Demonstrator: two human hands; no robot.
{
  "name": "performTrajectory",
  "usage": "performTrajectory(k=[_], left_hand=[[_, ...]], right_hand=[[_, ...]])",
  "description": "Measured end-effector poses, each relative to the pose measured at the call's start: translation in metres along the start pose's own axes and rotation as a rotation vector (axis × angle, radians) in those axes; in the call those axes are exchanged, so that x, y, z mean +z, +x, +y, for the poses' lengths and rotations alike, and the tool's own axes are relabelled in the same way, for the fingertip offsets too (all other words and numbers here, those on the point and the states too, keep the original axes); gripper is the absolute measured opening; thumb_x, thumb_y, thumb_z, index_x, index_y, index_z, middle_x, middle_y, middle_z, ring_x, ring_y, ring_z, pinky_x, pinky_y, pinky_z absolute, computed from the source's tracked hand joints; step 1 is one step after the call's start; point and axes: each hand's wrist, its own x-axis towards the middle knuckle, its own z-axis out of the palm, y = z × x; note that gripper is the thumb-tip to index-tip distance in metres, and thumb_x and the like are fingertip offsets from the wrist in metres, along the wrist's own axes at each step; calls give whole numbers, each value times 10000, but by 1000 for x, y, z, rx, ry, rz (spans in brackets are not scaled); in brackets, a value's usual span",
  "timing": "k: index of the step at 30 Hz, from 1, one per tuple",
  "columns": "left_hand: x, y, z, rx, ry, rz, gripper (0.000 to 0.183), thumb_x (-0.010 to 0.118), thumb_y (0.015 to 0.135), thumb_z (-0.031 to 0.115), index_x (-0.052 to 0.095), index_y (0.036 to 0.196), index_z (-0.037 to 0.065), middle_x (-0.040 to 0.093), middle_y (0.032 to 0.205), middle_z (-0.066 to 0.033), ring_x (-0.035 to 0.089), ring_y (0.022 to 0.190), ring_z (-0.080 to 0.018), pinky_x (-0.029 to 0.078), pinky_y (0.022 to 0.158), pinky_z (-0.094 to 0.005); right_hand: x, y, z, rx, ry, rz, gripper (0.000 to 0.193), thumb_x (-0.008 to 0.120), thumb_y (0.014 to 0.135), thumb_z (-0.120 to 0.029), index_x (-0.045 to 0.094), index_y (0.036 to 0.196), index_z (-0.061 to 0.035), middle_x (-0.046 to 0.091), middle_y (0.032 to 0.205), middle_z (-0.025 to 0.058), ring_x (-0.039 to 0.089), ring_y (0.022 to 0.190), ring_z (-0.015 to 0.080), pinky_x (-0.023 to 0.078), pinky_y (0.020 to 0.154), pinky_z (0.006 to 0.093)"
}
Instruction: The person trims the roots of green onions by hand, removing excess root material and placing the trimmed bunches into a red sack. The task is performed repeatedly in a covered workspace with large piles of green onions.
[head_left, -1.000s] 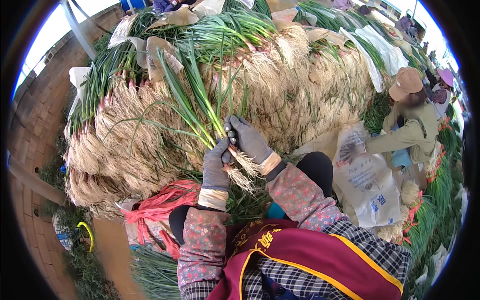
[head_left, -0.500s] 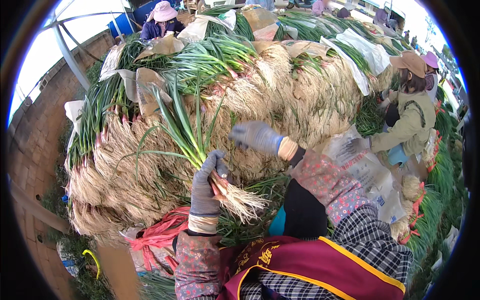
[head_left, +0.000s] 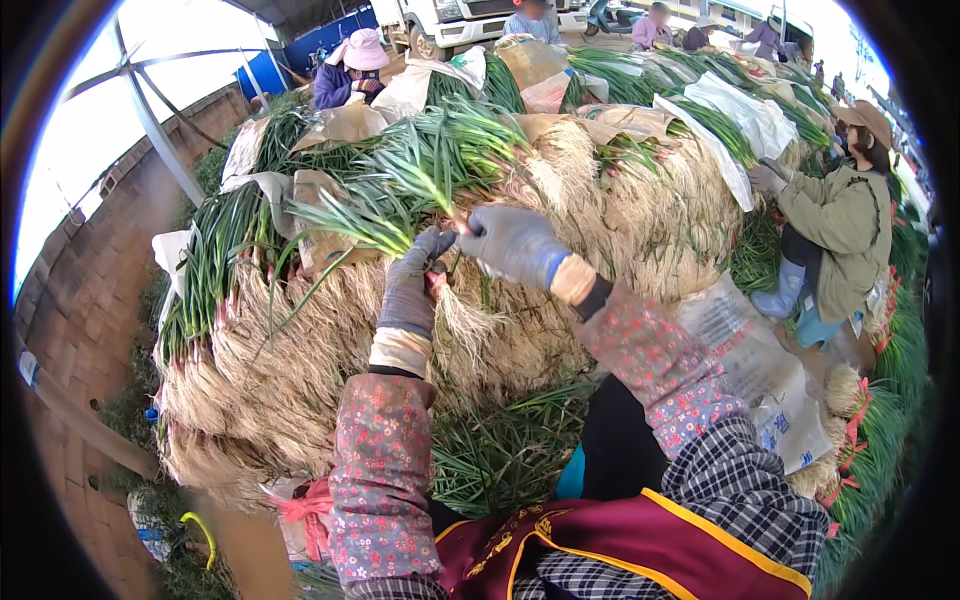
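Note:
My left hand [head_left: 408, 290], in a grey glove, is closed around a small bunch of green garlic [head_left: 375, 232]. Its leaves point up and left, and the pinkish bases and pale roots hang out below my fist. Just to the right, my right hand [head_left: 515, 245], gloved in grey and blue, grips green garlic stalks [head_left: 435, 190] by their reddish lower ends. The leaves of these stalks reach up over the heap. Behind both hands rises the large heap of green garlic [head_left: 640, 220], roots facing me.
Loose green leaves [head_left: 510, 450] cover the ground before me. Red plastic strips [head_left: 310, 510] lie at lower left, a printed white sack [head_left: 755, 365] at right. A co-worker [head_left: 835, 220] works at the heap's right side, near tied bundles [head_left: 865, 470]. Another person [head_left: 352, 68] is behind the heap.
My right hand has moved in beside the left and now holds green garlic stalks. My left hand has raised its bunch slightly, with the leaves tilting further left. The co-worker at right has reached toward the heap.

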Motion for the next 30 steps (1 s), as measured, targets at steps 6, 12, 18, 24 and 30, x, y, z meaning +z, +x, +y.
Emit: performTrajectory(k=[6, 12, 18, 24, 30], left_hand=[[14, -22, -45, -84, 160, 148, 109, 658, 827, 49, 606, 796, -41, 601, 574, -112, 530, 359, -233, 420, 326, -332], [23, -54, -54, -36, 117, 286, 106, 611, 854, 42, 540, 874, -33, 593, 608, -117, 540, 372, -227, 428, 326, -324], [30, -122, -30, 9, 93, 139, 156, 595, 894, 156, 554, 895, 5, 563, 568, -76, 627, 484, -230, 523, 425, -304], [-14, -124, 18, 199, -182, 159, 130, 606, 907, 167, 585, 899, 38, 581, 654, -38, 571, 491, -171, 519, 504, -288], [-13, -121, 10, 46, -102, -47, 115, 652, 860, 125, 588, 932, 61, 591, 716, -39, 591, 573, -159, 540, 584, -295]], right_hand=[[36, -25, 31, 105, 167, -11, 451, 533, 858, -509, 668, 988, -100, 668, 890, 145, 638, 841, 298, 477, 778, 380], [105, -9, 16, 78, 567, 202, 345, 592, 881, -354, 682, 993, -41, 686, 880, 111, 634, 801, 222, 477, 740, 326], [106, -1, 39, 62, 893, 386, 260, 550, 921, -258, 679, 974, -39, 663, 799, 49, 592, 752, 173, 462, 701, 305], [77, -12, -10, -198, -78, -92, 340, 579, 862, -410, 665, 1019, -121, 678, 940, 100, 642, 901, 268, 486, 792, 381], [76, 81, -14, -196, -751, 29, 339, 590, 844, -287, 633, 1118, -94, 636, 1068, 115, 637, 959, 311, 516, 764, 417]])
